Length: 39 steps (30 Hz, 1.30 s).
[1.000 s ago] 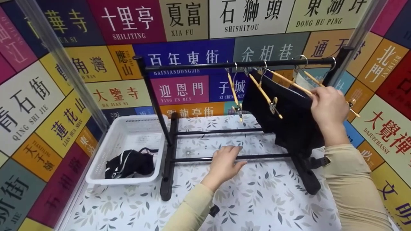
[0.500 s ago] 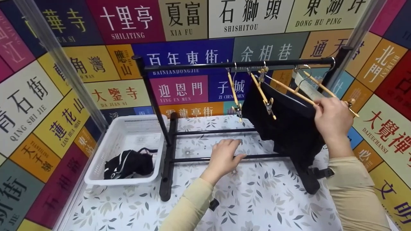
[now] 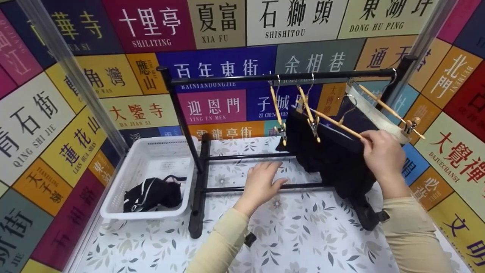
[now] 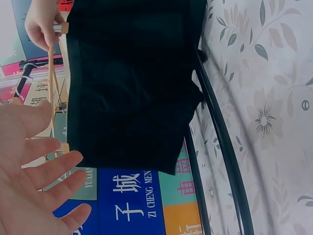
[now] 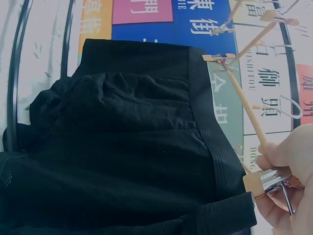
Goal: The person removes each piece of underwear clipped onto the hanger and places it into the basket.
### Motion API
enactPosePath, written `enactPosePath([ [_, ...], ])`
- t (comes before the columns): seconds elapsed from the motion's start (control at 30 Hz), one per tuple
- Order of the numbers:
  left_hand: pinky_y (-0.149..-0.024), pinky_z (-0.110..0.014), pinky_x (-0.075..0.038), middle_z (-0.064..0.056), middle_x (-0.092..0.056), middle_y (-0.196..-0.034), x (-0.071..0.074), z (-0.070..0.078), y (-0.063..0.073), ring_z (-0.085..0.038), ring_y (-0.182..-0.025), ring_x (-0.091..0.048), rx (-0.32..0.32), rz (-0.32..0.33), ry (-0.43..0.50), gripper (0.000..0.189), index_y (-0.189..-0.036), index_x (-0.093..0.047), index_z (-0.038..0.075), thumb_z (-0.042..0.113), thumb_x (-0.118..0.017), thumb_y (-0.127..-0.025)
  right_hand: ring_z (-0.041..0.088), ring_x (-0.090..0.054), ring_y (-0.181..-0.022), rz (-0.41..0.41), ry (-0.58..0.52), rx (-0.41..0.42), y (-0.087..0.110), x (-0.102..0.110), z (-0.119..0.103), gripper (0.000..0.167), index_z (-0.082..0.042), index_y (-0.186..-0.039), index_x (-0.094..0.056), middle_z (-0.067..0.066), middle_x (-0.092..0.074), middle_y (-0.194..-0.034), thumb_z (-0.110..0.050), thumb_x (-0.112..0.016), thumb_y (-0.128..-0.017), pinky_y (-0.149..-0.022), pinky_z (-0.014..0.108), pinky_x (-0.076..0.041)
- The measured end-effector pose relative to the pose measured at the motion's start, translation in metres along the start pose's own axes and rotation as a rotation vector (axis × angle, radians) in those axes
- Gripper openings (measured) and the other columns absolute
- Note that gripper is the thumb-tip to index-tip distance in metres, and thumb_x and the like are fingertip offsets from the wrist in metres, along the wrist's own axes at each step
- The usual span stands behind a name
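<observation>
My right hand (image 3: 384,159) pinches one end of a wooden clip hanger (image 3: 333,121), by its metal clip (image 5: 274,179). Black shorts (image 3: 322,151) hang by their waistband from that hanger. The hanger's hook (image 3: 350,101) sits below the rail (image 3: 242,78), apart from it. My left hand (image 3: 261,184) hovers over the lower bars of the black rack, fingers spread and holding nothing; in the left wrist view its palm faces the shorts (image 4: 132,88). Behind the shorts, a pale waistband (image 3: 373,112) hangs from another wooden hanger (image 3: 382,102).
Two wooden clip hangers (image 3: 278,110) (image 3: 308,110) hang bare from the rail. To the left of the rack stands a white basket (image 3: 110,197) holding black garments (image 3: 155,193). A floral cloth (image 3: 295,231) covers the table. Sign-patterned walls (image 3: 299,19) enclose the back and sides.
The hanger with the shorts has come off the rail, its hook now lower and nearer. My right hand has moved down with it. The left hand has barely shifted.
</observation>
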<state>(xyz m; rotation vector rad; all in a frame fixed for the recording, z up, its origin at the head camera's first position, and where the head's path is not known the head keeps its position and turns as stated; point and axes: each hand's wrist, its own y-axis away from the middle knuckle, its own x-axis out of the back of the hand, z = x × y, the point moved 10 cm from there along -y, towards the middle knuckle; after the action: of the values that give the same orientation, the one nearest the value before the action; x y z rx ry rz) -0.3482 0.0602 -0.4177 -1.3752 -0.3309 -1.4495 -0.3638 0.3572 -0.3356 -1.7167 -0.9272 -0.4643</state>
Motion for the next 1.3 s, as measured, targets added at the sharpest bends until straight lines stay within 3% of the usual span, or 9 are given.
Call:
enactPosePath([
  [0.53, -0.089, -0.044, -0.045, -0.005, -0.064, -0.125, 0.012, -0.015, 0.002, -0.025, -0.114, -0.057, 0.016, 0.033, 0.035, 0.048, -0.134, -0.06, 0.014, 0.038, -0.068, -0.093, 0.033, -0.057, -0.083, -0.042, -0.1, 0.082, 0.032, -0.04, -0.011, 0.008, -0.007, -0.099, -0.073, 0.011, -0.065, -0.089, -0.008, -0.07, -0.091, -0.069, 0.049, -0.043],
  [1.0, -0.096, -0.048, -0.042, -0.007, -0.065, -0.124, 0.039, -0.038, -0.003, -0.028, -0.117, -0.057, 0.054, 0.068, 0.028, 0.049, -0.135, -0.059, 0.012, 0.038, -0.067, -0.094, 0.03, -0.06, -0.084, -0.051, -0.169, 0.168, 0.05, -0.061, -0.027, 0.011, -0.01, -0.095, -0.073, 0.007, -0.068, -0.09, -0.004, -0.074, -0.086, -0.07, 0.048, -0.045],
  [1.3, -0.093, -0.049, -0.043, -0.008, -0.066, -0.121, 0.054, -0.052, -0.006, -0.03, -0.112, -0.058, 0.064, 0.122, 0.012, 0.049, -0.132, -0.061, 0.011, 0.037, -0.07, -0.091, 0.027, -0.06, -0.083, -0.08, -0.196, 0.225, 0.057, -0.069, -0.04, 0.011, -0.011, -0.094, -0.074, 0.005, -0.067, -0.09, -0.004, -0.075, -0.085, -0.071, 0.045, -0.046],
])
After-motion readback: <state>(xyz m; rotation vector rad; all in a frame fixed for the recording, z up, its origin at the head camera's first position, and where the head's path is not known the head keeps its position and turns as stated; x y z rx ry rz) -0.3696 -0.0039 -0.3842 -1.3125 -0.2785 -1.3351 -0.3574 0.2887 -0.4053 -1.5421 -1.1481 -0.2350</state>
